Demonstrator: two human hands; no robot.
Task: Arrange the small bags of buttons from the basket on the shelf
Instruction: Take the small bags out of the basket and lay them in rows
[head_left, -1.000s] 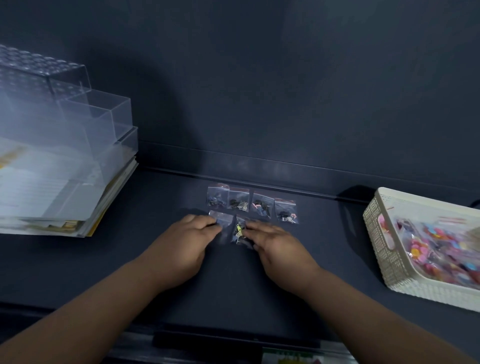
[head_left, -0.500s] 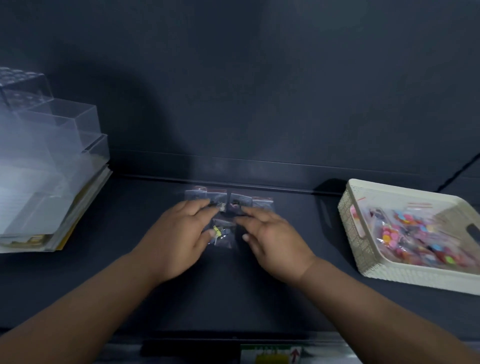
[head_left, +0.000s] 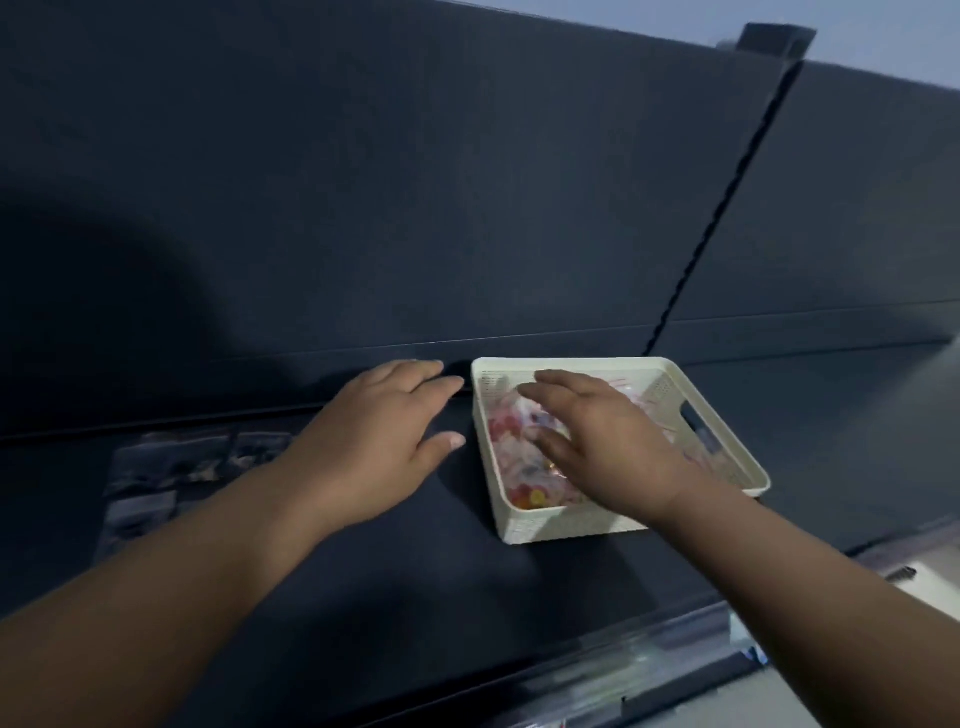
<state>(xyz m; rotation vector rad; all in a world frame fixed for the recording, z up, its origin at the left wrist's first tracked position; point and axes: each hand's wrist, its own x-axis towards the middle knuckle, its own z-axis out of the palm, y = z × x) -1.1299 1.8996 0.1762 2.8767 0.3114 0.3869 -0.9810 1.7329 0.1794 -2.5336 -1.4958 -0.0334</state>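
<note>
Our right hand spreads over the basket, fingers loose, holding nothing — our left hand, likewise slack, beside it, forearm partly covering blurred bags on the shelf.

A cream, perforated plastic basket sits flat on the dark shelf, turned slightly askew, with a slot handle cut in its right-hand wall. Inside lies a loose heap of small clear bags showing red, pink and yellow buttons. Well to its left, other small bags lie flat near the shelf's back edge, side by side in a row, with at least one more just in front. They are too blurred to see what is inside.
</note>
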